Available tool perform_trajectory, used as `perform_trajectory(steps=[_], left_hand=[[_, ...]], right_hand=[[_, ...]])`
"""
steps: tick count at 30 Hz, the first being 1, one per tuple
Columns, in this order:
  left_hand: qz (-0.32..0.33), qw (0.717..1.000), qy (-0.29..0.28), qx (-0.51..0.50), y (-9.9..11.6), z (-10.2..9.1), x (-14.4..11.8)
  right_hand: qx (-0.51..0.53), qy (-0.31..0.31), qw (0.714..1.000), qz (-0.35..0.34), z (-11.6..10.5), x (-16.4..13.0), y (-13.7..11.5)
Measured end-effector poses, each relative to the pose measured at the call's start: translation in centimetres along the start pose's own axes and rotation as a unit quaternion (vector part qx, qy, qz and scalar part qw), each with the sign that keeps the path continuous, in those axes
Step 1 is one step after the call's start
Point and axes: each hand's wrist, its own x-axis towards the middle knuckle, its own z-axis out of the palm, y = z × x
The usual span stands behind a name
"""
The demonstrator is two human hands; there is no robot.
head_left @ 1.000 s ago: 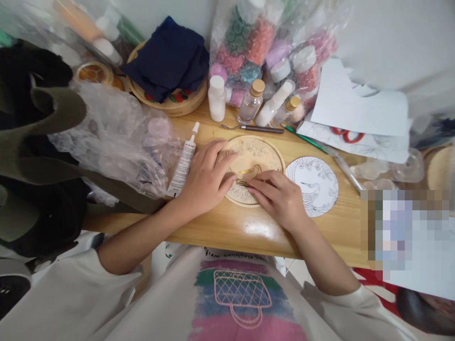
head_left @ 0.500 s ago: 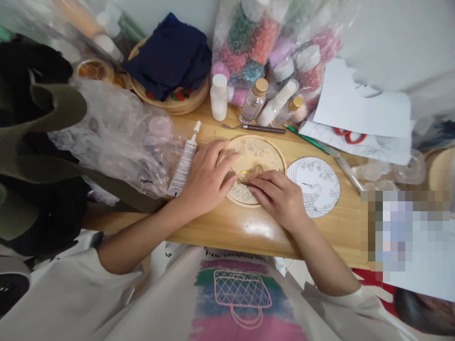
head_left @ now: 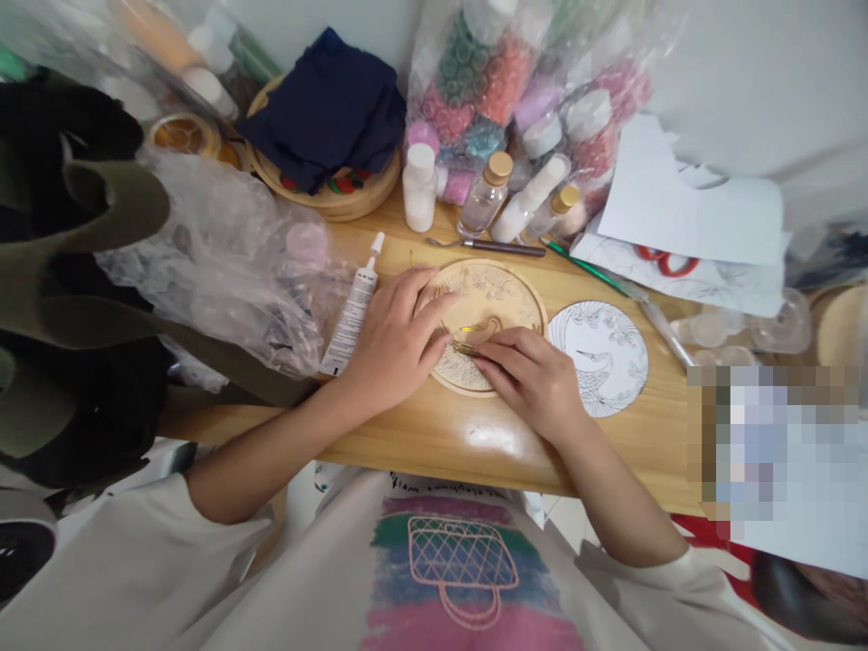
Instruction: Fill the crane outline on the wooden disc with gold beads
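Note:
A round pale wooden board (head_left: 510, 283) with a fine line drawing of flowers and feathers lies on the table between my hands. My left hand (head_left: 397, 330) rests over its left side, fingers spread, the thumb tip near the middle. My right hand (head_left: 533, 371) lies on the lower right of the board and pinches a slim gold-coloured tool (head_left: 464, 347); most of it is hidden by the fingers. Just above it, a bright gold strand (head_left: 476, 327) follows a drawn curve. Right of the board is a round paper drawing (head_left: 603, 348) of a long-necked bird.
A white glue tube (head_left: 351, 316) lies beside my left hand. Behind the board are a dark-handled tool (head_left: 505, 247), a green pencil (head_left: 587, 267) and several bottles. Crumpled plastic (head_left: 223, 253) covers the left. Red-handled scissors (head_left: 678, 264) lie partly under paper (head_left: 692, 203) at back right.
The gold-coloured tool in my right fingers has tilted slightly, and a little more of it shows. Both hands are otherwise almost still.

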Motion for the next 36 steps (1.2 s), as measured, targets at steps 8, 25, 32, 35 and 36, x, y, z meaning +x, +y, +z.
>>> perform_trajectory(steps=[8,25,32,35,36], left_hand=[[0.0,1.0,-0.005,0.004,0.06,0.08,0.07],[0.005,1.0,0.003,0.015,-0.03,0.15,0.04],[0.007,1.0,0.005,0.016,-0.06,0.23,-0.01],[0.009,1.0,0.004,0.022,-0.02,0.21,0.01],[0.007,1.0,0.006,0.026,0.0,0.2,0.01]], right_hand=[[0.002,-0.002,1.0,-0.005,0.12,-0.08,0.06],[0.012,-0.004,1.0,-0.002,0.13,-0.04,0.04],[0.018,0.001,1.0,-0.003,0.16,0.06,-0.11],[0.011,0.004,1.0,-0.012,0.18,0.1,-0.18],[0.009,0.007,1.0,-0.015,0.18,0.12,-0.2]])
